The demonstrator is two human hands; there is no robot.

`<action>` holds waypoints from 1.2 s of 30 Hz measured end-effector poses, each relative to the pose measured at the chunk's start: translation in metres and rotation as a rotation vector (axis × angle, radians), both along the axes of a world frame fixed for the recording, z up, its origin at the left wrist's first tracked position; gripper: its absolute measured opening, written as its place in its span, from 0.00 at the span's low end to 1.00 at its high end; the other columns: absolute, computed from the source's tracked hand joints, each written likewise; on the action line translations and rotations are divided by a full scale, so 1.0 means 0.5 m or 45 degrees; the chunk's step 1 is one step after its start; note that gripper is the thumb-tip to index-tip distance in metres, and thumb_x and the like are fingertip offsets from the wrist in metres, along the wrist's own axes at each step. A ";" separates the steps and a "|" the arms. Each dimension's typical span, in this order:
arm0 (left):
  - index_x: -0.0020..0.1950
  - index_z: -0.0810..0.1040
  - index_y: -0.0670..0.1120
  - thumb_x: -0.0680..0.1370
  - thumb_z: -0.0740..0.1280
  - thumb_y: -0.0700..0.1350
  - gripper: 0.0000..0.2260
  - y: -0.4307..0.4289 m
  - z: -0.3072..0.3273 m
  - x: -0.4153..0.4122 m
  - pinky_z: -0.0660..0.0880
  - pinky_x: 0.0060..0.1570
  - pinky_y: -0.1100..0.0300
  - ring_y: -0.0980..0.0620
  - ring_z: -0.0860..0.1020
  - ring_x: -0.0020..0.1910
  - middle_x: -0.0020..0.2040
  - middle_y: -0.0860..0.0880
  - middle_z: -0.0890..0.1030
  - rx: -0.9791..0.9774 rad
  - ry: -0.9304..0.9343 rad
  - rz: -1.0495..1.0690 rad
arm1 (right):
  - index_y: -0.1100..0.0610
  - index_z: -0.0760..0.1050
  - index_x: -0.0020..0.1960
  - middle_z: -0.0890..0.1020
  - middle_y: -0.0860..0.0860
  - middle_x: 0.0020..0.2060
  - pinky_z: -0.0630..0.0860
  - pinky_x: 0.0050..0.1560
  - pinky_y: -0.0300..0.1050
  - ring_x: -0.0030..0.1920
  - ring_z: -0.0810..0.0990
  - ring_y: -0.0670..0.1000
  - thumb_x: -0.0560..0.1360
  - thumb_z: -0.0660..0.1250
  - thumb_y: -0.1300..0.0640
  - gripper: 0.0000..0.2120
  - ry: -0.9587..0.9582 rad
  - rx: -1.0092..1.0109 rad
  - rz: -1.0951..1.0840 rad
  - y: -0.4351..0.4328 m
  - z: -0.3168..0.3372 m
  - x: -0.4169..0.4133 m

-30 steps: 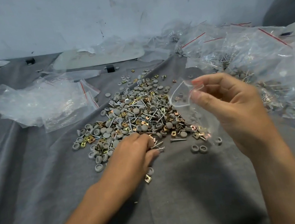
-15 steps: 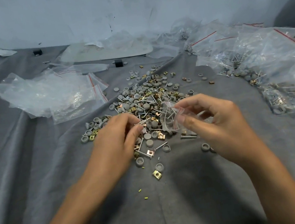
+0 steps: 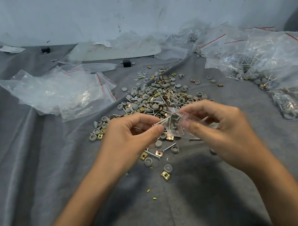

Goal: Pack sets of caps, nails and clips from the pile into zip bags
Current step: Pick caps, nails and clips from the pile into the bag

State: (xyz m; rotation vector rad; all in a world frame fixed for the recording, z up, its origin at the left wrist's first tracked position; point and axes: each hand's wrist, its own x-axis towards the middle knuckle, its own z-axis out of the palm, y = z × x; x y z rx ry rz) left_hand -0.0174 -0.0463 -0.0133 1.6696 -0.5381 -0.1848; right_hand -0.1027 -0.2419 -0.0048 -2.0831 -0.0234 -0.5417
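A pile of grey caps, silver nails and brass clips (image 3: 153,98) lies on the grey cloth at the centre. Just in front of it my right hand (image 3: 221,126) pinches a small clear zip bag (image 3: 178,125) with a red strip, its mouth turned left; grey caps show inside it. My left hand (image 3: 128,138) pinches nails (image 3: 160,121) between thumb and fingers, their tips at the bag's mouth. Both hands hover above loose caps and clips (image 3: 158,151) on the cloth.
A heap of empty zip bags (image 3: 62,93) lies at the left. Filled bags (image 3: 279,71) are stacked along the right. A flat white sheet (image 3: 114,49) rests by the back wall, with a small black block (image 3: 126,63) near it. The cloth (image 3: 35,171) is wrinkled.
My left hand lifted off the pile with nails and moved right to the bag. My right hand lowered the bag and brought it left toward the centre.
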 end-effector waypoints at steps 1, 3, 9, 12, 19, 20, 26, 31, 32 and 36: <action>0.48 0.86 0.43 0.73 0.76 0.38 0.05 -0.001 0.000 0.000 0.72 0.30 0.69 0.58 0.79 0.29 0.32 0.51 0.83 0.015 0.008 -0.014 | 0.48 0.84 0.54 0.86 0.44 0.44 0.75 0.49 0.37 0.48 0.83 0.46 0.76 0.75 0.59 0.10 0.001 0.005 0.001 0.000 0.000 0.000; 0.48 0.86 0.42 0.73 0.76 0.36 0.05 -0.003 0.000 -0.003 0.72 0.30 0.70 0.57 0.79 0.29 0.32 0.50 0.83 0.028 0.026 -0.043 | 0.48 0.84 0.54 0.86 0.44 0.44 0.75 0.48 0.36 0.48 0.83 0.46 0.76 0.75 0.59 0.10 -0.001 0.019 0.004 0.001 0.000 -0.001; 0.51 0.86 0.45 0.73 0.77 0.39 0.07 -0.014 0.001 -0.005 0.79 0.37 0.59 0.51 0.81 0.33 0.37 0.45 0.85 0.061 0.037 -0.062 | 0.48 0.84 0.53 0.86 0.44 0.44 0.75 0.48 0.35 0.47 0.83 0.45 0.75 0.75 0.60 0.10 -0.010 0.036 0.021 0.005 0.000 0.000; 0.55 0.84 0.46 0.72 0.77 0.39 0.12 -0.012 0.003 -0.003 0.79 0.37 0.60 0.51 0.81 0.32 0.37 0.45 0.84 0.032 0.055 -0.076 | 0.48 0.84 0.53 0.86 0.43 0.43 0.75 0.47 0.36 0.47 0.83 0.45 0.75 0.75 0.60 0.10 -0.002 0.046 0.015 0.004 0.001 -0.001; 0.53 0.83 0.43 0.71 0.77 0.40 0.12 0.003 0.011 0.006 0.79 0.35 0.65 0.56 0.82 0.32 0.35 0.50 0.84 -0.030 0.065 -0.056 | 0.49 0.84 0.54 0.86 0.45 0.45 0.77 0.49 0.42 0.48 0.84 0.46 0.75 0.75 0.60 0.10 0.023 0.053 0.015 0.004 0.001 -0.001; 0.52 0.83 0.43 0.71 0.78 0.40 0.12 0.002 0.011 0.006 0.80 0.36 0.63 0.55 0.82 0.33 0.35 0.49 0.84 -0.015 0.056 -0.057 | 0.48 0.84 0.54 0.86 0.45 0.45 0.78 0.50 0.44 0.49 0.84 0.47 0.75 0.75 0.59 0.09 0.022 0.061 0.020 0.006 0.000 0.000; 0.52 0.83 0.42 0.70 0.78 0.40 0.11 -0.013 0.006 0.003 0.83 0.37 0.58 0.50 0.84 0.34 0.40 0.45 0.85 0.014 0.090 -0.064 | 0.49 0.84 0.53 0.86 0.46 0.45 0.80 0.52 0.50 0.49 0.84 0.48 0.75 0.75 0.58 0.08 0.023 0.062 0.027 0.009 -0.005 0.001; 0.47 0.82 0.41 0.69 0.78 0.44 0.11 -0.011 0.000 0.009 0.78 0.29 0.62 0.53 0.81 0.29 0.33 0.49 0.80 -0.102 0.239 0.059 | 0.48 0.84 0.54 0.86 0.46 0.45 0.80 0.50 0.48 0.48 0.84 0.49 0.75 0.75 0.58 0.09 0.026 0.056 0.028 0.007 -0.006 0.003; 0.47 0.82 0.41 0.70 0.78 0.44 0.11 -0.014 -0.002 0.007 0.76 0.26 0.63 0.54 0.79 0.27 0.33 0.49 0.80 -0.117 0.269 0.069 | 0.49 0.84 0.54 0.86 0.47 0.45 0.80 0.50 0.48 0.48 0.84 0.49 0.75 0.75 0.58 0.09 0.026 0.053 0.030 0.008 -0.006 0.004; 0.47 0.81 0.41 0.74 0.75 0.46 0.09 -0.035 -0.009 -0.006 0.70 0.20 0.65 0.57 0.75 0.23 0.30 0.50 0.79 -0.159 0.336 0.091 | 0.51 0.84 0.54 0.86 0.46 0.45 0.79 0.50 0.43 0.48 0.84 0.48 0.76 0.75 0.59 0.08 0.015 0.063 0.056 0.013 -0.011 0.006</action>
